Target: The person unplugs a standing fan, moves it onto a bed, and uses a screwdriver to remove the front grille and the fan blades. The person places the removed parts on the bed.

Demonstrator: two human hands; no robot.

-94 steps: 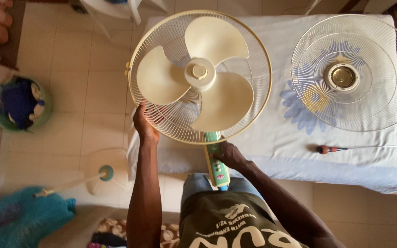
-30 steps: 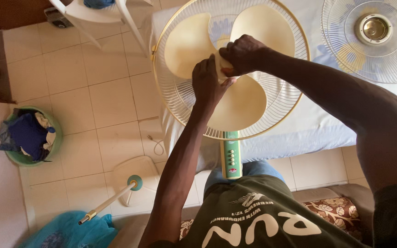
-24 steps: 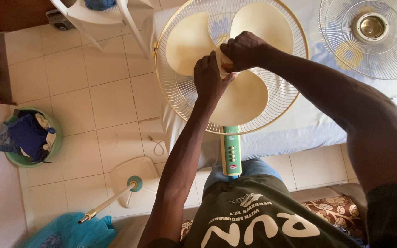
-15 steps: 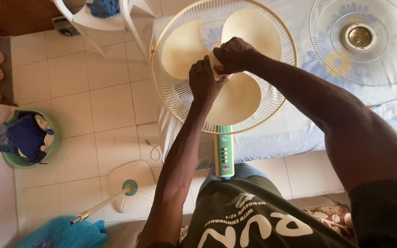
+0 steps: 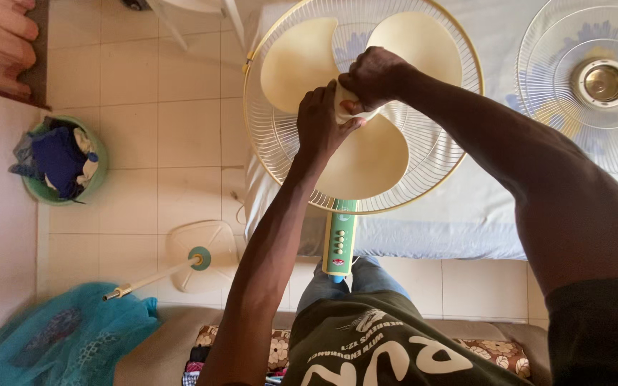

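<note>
Fan (image 5: 363, 107) lies on the bed (image 5: 466, 214), rear guard up; both hands have moved from its rim and neck to the hub: right hand (image 5: 375, 75) clenched on the cap, left hand (image 5: 320, 125) bracing a blade

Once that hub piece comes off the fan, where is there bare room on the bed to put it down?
Bare sheet shows between the fan's rear guard and the loose front grille, and along the near edge below both. The bed's left end is crowded: the fan covers it, with the left hand and right hand at the hub.
</note>
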